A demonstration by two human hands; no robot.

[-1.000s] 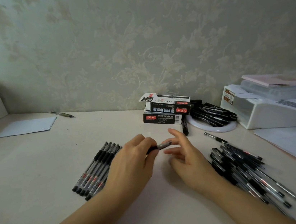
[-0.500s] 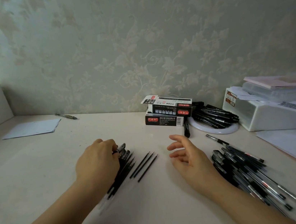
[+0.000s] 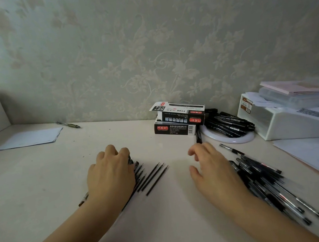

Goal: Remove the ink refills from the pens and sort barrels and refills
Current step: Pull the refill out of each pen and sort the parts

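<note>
Because the left hand point(image 3: 111, 174) lies over the row of barrels point(image 3: 83, 200), most of that row is hidden; only one clear end shows near the wrist and some dark ends show beyond the knuckles. Its fingers point(image 3: 125, 152) are curled down onto the dark ends of the barrels, but whether they pinch one of them I cannot tell. Just right of this hand a few thin black refills point(image 3: 154, 177) lie side by side on the bench point(image 3: 41, 187), slanted, apart from each other but close.

On the other side the right hand point(image 3: 214, 171) is held low over the bench with the palm down, its fingers loosely spread and bent a little, and it holds nothing. Its outer edge is at the pile of pens point(image 3: 264, 184), and I cannot see if it touches them. The near part of that pile is blurred, so single pens are hard to count.

Farther back, two black pen boxes point(image 3: 177, 121) are stacked, the upper one with an open flap; what is inside is not visible. Right of them a white round dish point(image 3: 236, 140) carries a heap of black pens. At the right edge a white storage box point(image 3: 289, 124) with papers on top is cut off by the frame. Far left lie a sheet of paper point(image 3: 31, 137) and a single pen point(image 3: 68, 124) near the wall.
</note>
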